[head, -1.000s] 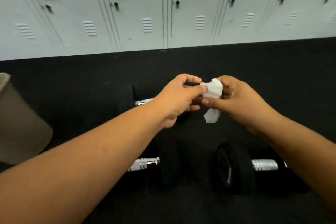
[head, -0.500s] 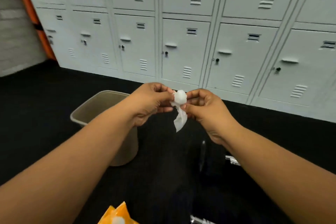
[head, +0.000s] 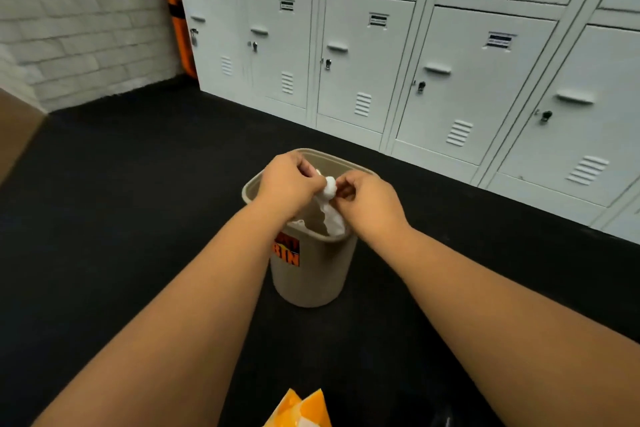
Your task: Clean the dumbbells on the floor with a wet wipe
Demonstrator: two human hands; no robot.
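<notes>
Reading "BIN" on the beige waste bin (head: pixel 313 282); I see left hand (head: pixel 289 185) and right hand (head: pixel 369 199) pinching a balled wet wipe (head: pixel 329 188) over white wipes inside.

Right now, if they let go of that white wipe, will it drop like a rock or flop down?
Probably flop. The wipe is balled up between both hands, left hand and right hand, yet its tail hangs limp, so it looks soft and light. It hangs over the bin, so it would likely land inside.
</notes>
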